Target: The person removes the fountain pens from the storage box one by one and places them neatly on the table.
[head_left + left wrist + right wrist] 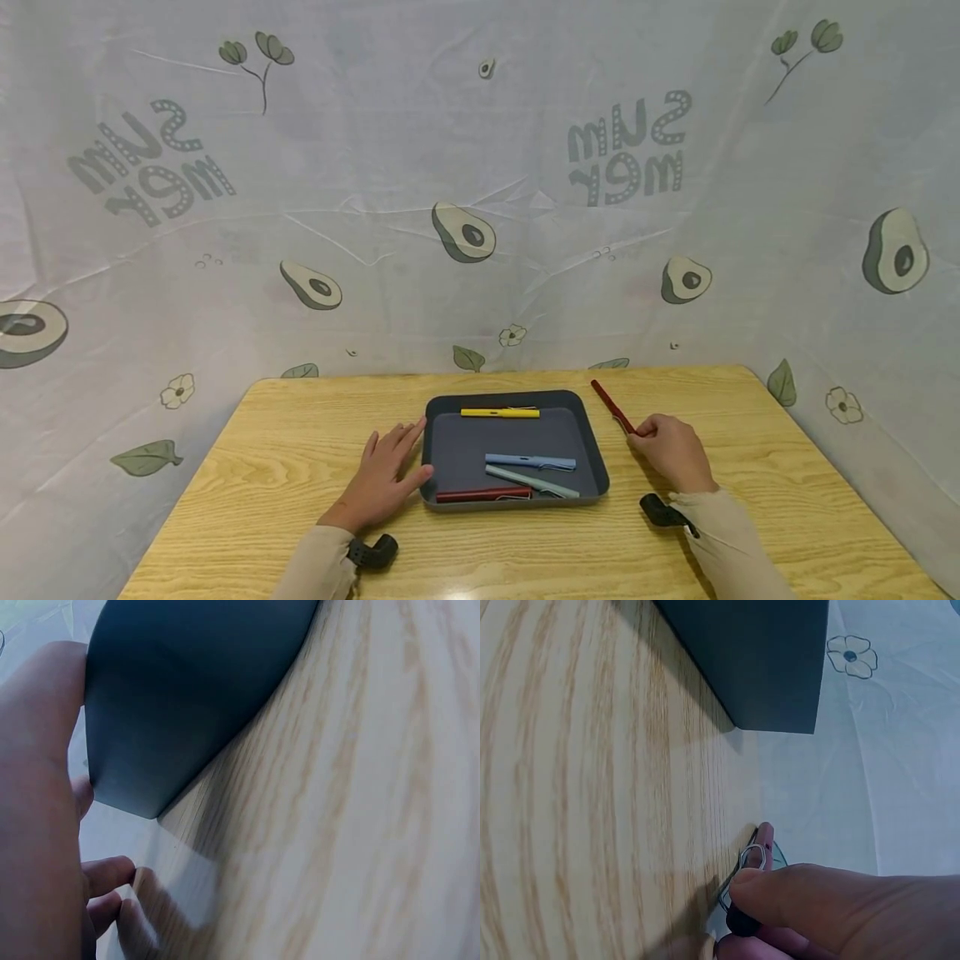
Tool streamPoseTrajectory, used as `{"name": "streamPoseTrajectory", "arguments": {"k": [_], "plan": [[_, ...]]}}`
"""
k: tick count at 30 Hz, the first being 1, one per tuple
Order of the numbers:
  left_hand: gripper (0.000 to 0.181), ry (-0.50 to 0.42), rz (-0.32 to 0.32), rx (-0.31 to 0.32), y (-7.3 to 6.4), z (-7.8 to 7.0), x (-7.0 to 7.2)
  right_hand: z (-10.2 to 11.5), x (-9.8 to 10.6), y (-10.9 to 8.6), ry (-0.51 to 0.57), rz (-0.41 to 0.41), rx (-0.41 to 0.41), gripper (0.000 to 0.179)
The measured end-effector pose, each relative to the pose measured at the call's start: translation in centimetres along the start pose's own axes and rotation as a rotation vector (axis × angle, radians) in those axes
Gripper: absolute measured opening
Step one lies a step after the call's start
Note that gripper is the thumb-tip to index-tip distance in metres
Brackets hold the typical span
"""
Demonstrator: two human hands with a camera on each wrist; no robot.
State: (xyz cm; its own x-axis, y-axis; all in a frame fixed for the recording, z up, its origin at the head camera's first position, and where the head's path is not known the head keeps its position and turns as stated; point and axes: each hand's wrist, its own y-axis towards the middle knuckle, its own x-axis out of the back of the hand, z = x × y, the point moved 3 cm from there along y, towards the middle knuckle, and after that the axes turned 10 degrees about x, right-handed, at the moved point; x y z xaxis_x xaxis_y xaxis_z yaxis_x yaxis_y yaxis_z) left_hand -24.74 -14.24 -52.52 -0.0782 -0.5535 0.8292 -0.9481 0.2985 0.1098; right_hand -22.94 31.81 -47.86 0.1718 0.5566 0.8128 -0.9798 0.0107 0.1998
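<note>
1. Pinching the clip end of a dark-red capped pen (611,407) between thumb and fingers of the right hand (675,454), with far end pointing toward the back edge of the desk (525,550).
2. Keeping this pen outside the dark-grey tray (450,450), near its right side; not possible to tell surely about contact with the desk.
3. Resting the left hand (382,483) against the left wall of the tray, with fingers extended and spread, touching but not gripping.
4. Seeing inside the tray: yellow pen (499,412) along the far wall, blue pen (530,461) and pale-green pen (532,481) nearer the front, second red pen (480,495) along the near wall.
5. Judging by look, probably light and stiff, not very fragile, but with smooth barrel, therefore perhaps slippery.
6. Better to take hold around the middle of the barrel, for balance; from the clip end, likely to swing or tip. Careful with the wire clip (754,846), probably springy and easy to catch on other pens.
</note>
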Motion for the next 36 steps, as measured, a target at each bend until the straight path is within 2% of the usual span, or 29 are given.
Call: {"name": "streamPoseTrajectory", "arguments": {"k": [17, 29, 36], "plan": [[0.078, -0.01, 0.018, 0.004, 0.2, 0.1, 0.0, -0.3, 0.2, -0.4, -0.008, 0.002, 0.013, 0.019], [0.076, -0.025, -0.008, -0.003, -0.1, 0.0, -0.2, 0.1, 1.3, -0.4, -0.017, -0.036, 0.077, 0.02], [0.076, -0.023, 0.002, 0.009, 0.0, -0.1, -0.1, 0.4, 1.8, -0.3, 0.005, -0.068, 0.075, 0.019]]}}
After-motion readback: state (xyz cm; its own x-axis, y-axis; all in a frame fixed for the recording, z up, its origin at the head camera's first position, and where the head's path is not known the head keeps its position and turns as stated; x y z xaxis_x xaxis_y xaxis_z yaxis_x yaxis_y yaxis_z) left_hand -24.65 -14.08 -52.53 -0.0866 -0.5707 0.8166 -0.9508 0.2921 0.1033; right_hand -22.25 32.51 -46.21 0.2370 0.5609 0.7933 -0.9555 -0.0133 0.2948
